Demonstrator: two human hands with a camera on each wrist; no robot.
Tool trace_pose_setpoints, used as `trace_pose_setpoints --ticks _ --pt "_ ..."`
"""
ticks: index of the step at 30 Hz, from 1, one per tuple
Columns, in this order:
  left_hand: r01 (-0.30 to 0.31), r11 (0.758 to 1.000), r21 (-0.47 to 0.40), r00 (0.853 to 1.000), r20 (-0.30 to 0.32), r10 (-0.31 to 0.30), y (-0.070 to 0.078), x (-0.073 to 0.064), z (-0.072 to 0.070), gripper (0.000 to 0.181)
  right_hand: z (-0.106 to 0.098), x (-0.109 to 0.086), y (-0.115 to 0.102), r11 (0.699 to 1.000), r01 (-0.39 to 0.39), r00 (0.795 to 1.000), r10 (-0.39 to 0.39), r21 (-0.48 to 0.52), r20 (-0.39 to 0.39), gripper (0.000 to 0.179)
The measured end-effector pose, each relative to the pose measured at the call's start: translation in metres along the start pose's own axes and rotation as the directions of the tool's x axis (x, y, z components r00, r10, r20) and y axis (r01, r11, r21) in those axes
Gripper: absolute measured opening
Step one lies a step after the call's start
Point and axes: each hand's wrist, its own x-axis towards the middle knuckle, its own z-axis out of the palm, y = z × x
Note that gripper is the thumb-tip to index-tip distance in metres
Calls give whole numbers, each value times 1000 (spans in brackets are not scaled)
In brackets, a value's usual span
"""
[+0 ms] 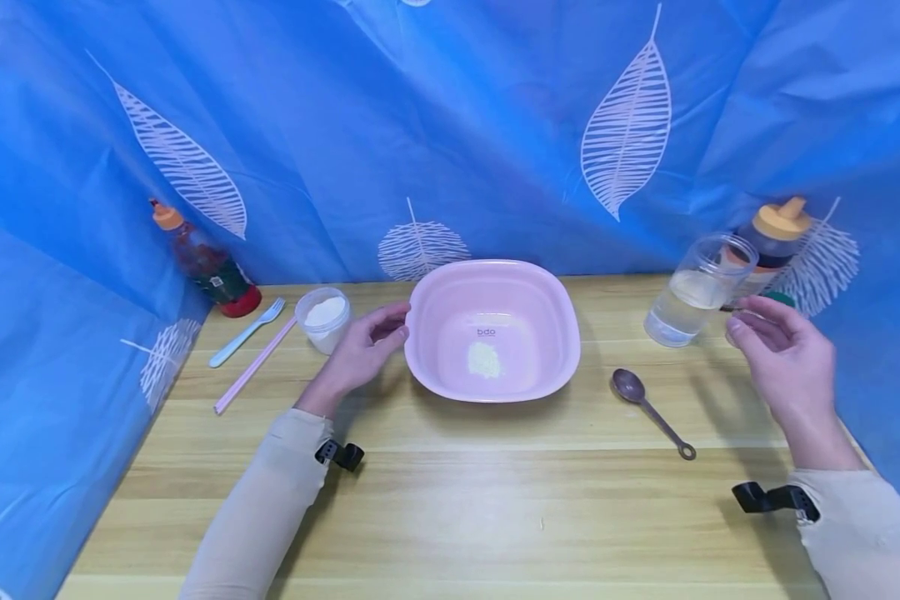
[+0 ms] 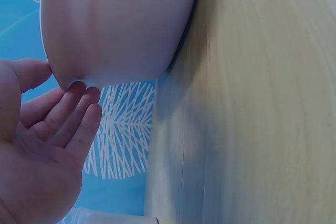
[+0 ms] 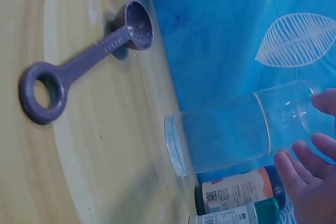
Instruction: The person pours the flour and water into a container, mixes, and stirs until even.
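Note:
A pink basin stands mid-table with a patch of white powder on its bottom. At its left rim, my left hand holds the edge lightly, thumb at the top and fingertips under the lip. On the right stands a tall clear cup, part filled with clear liquid. My right hand is beside it, fingers spread and loosely bent; the thumb overlaps its rim in the right wrist view. A brown measuring spoon lies between basin and right hand.
Left of the basin are a jar of white powder, a pink straw, a pale blue fork and a red sauce bottle. Behind the cup stand an orange-capped bottle and a green-capped one. A blue leaf-patterned cloth hangs behind.

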Motion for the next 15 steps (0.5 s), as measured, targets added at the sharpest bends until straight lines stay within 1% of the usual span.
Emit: trace_pose_setpoints --ticks 3,8,11,15 --pt "7 1000 -3 1000 1 -7 0 0 0 48 -2 6 1 999 -22 1000 23 -33 21 62" --pt "11 1000 3 1000 1 -11 1 1 1 48 0 16 6 995 -91 991 95 -39 94 80" --pt "13 1000 6 1000 4 -13 0 1 1 48 4 22 10 987 -94 986 110 -132 123 86" --pt "20 1000 5 1000 4 -20 0 0 1 48 13 34 18 975 -104 983 131 -198 131 91"
